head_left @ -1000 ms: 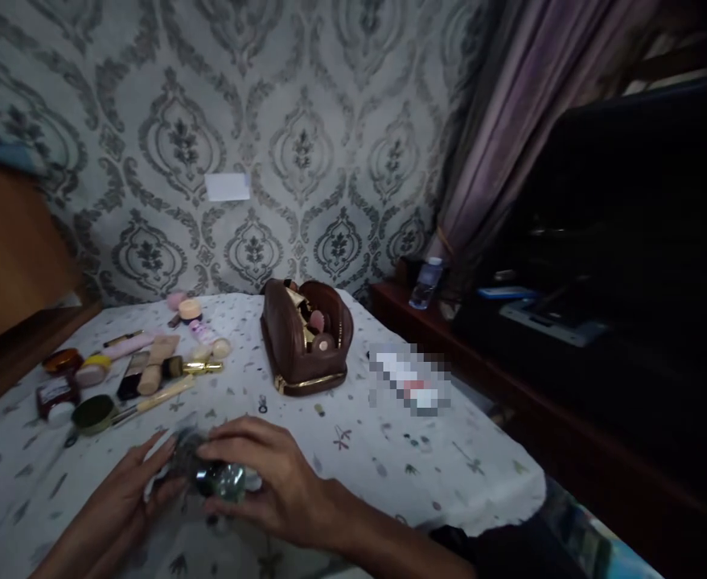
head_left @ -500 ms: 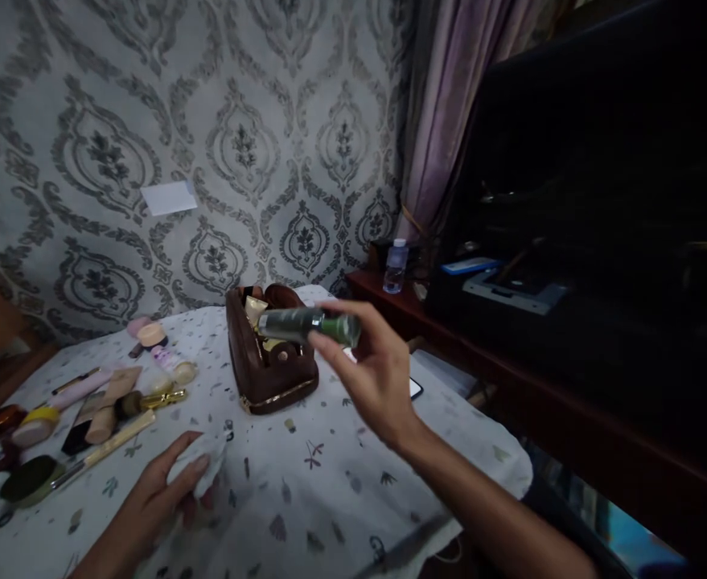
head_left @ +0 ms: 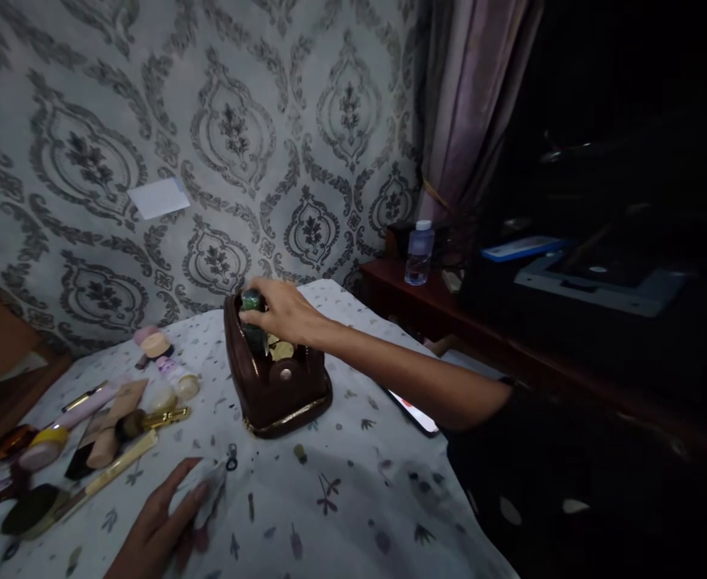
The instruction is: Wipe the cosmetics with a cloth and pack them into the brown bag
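Observation:
My right hand (head_left: 277, 310) is closed around a small green bottle (head_left: 252, 302), its lower part down inside the open brown cosmetic bag (head_left: 284, 398). The bag stands unzipped on the patterned cloth, with a pale yellowish item (head_left: 281, 348) showing inside; the rest of its contents are hidden by my hand and forearm. At the lower left, my left hand (head_left: 166, 519) grips a crumpled white wipe (head_left: 208, 486) just above the cloth.
Several cosmetics lie at the left, among them a brush (head_left: 154, 418), a beige tube (head_left: 112, 426) and a yellow-lidded jar (head_left: 45, 448). A phone (head_left: 417, 414) lies beneath my right forearm. A water bottle (head_left: 419, 253) stands on the dark red furniture at right.
My right hand has moved left and forward with the green bottle, turning it from lying sideways to upright and lowering it into the bag. My left hand still holds the wipe.

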Motion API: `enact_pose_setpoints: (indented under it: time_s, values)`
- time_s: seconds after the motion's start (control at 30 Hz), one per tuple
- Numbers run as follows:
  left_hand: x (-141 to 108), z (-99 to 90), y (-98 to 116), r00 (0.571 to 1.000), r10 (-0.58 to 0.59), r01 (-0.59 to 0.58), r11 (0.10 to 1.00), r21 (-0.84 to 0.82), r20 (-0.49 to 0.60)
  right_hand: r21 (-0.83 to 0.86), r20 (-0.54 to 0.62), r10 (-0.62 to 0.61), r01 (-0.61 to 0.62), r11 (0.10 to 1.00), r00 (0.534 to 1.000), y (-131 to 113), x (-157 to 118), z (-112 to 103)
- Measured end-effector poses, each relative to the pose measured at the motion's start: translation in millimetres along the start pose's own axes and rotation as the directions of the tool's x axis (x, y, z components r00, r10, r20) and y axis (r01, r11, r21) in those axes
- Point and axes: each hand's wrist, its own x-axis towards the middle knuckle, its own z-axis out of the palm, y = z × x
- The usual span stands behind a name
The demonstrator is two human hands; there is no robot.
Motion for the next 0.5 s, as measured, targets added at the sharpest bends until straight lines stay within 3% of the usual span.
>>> enact_pose_setpoints:
  time_s: [0.13, 0.5]
  values:
    - [3, -0.2, -2, 1.000, 0.005, -0.005, 1.000, 0.021, 0.008, -0.019, 0.097, 0.087, -0.085, 0.996, 0.991, 2, 14, 13]
    - [9, -1.6, -5, 0.997, -0.018, 0.015, 0.999, 0.039, 0.072, -0.079, 0.208, 0.233, -0.221, 0.972, 0.950, 17, 27, 44]
